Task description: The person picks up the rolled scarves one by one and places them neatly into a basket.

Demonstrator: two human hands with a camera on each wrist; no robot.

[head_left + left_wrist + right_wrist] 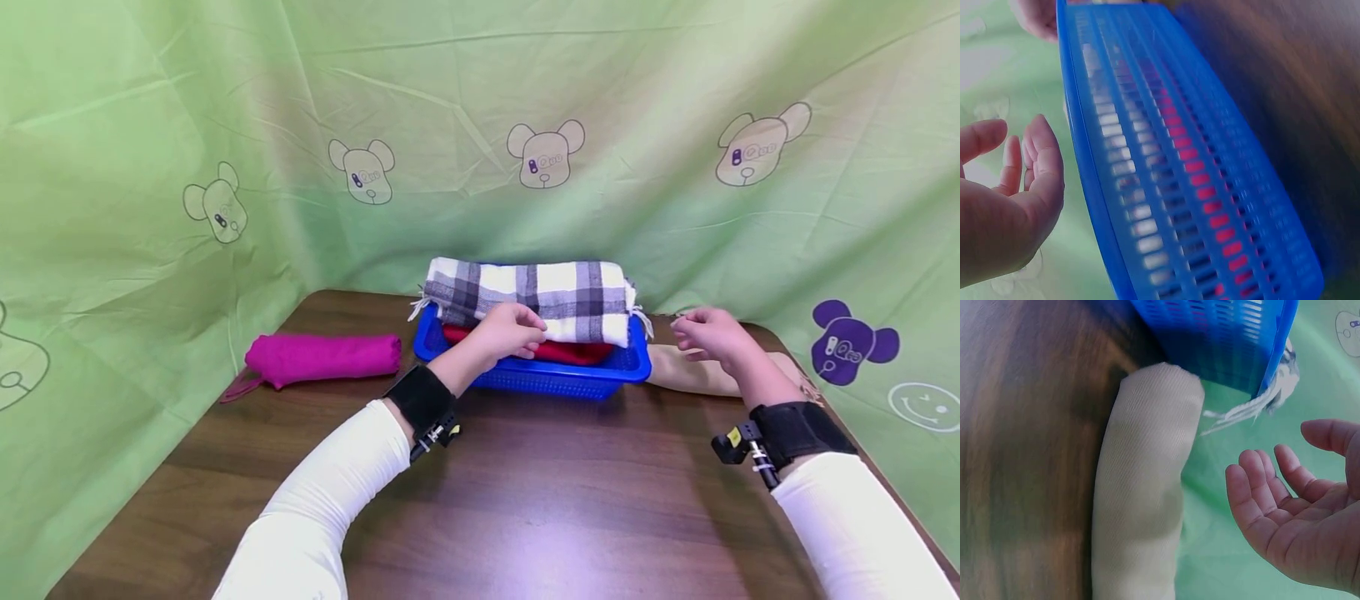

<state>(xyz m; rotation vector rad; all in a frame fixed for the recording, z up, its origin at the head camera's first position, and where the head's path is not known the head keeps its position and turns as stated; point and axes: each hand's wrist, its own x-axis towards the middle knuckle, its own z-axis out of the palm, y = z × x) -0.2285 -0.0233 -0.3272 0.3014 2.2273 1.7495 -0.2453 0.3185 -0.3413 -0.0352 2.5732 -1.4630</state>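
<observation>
A blue plastic basket (540, 379) stands at the back of the table. In it a folded black-and-white checked scarf (570, 292) with fringed ends lies above a red cloth (573, 352). My left hand (510, 332) hovers over the basket's front rim, overlapping the scarf in the head view; the left wrist view shows its fingers (1044, 153) loosely bent around nothing. Right of the basket lies a rolled beige scarf (682, 371). Above it is my right hand (712, 335), holding nothing, its fingers (1254, 494) relaxed and spread from the thumb in the right wrist view.
A magenta rolled bundle (326, 358) with a loop at one end lies on the table left of the basket. Brown wood tabletop (517, 483) stretches in front. A green curtain (450, 100) printed with bear heads surrounds the back and sides.
</observation>
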